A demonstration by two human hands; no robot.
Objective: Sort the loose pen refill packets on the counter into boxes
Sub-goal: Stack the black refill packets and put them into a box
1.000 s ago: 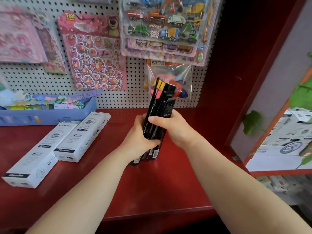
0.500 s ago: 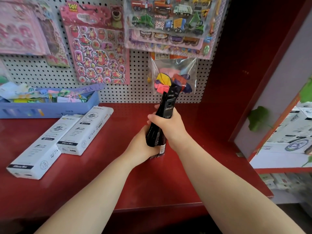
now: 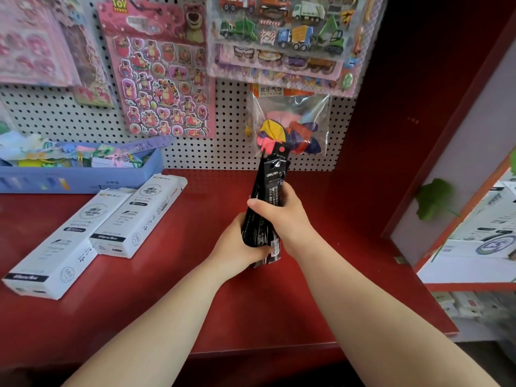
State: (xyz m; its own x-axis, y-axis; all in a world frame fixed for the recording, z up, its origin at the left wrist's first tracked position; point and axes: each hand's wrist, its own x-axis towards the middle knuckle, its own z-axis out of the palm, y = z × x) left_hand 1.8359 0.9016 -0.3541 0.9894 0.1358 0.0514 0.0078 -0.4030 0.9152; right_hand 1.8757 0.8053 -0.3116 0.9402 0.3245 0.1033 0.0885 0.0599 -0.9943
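Observation:
A bundle of black pen refill packets [image 3: 269, 191] stands upright, its lower end on the red counter [image 3: 279, 311] at centre. My left hand [image 3: 237, 247] wraps its lower left side and my right hand [image 3: 282, 216] grips it from the right, thumb across the front. The packets are squared together into one tight stack. Two long white boxes lie flat to the left: the nearer box [image 3: 55, 244] and the farther box [image 3: 139, 216], side by side and touching, both angled away.
A blue bin [image 3: 81, 177] of colourful small items sits at the back left against the pegboard [image 3: 42, 113]. Sticker sheets [image 3: 162, 79] and a bag of balloons [image 3: 290, 127] hang behind the bundle. A red side panel [image 3: 391, 135] bounds the right; the counter's front edge [image 3: 265, 349] is near.
The packets, fanned out a second ago, are now pressed into one tight bundle and lowered onto the counter. Both hands stay on them. The view has tilted slightly.

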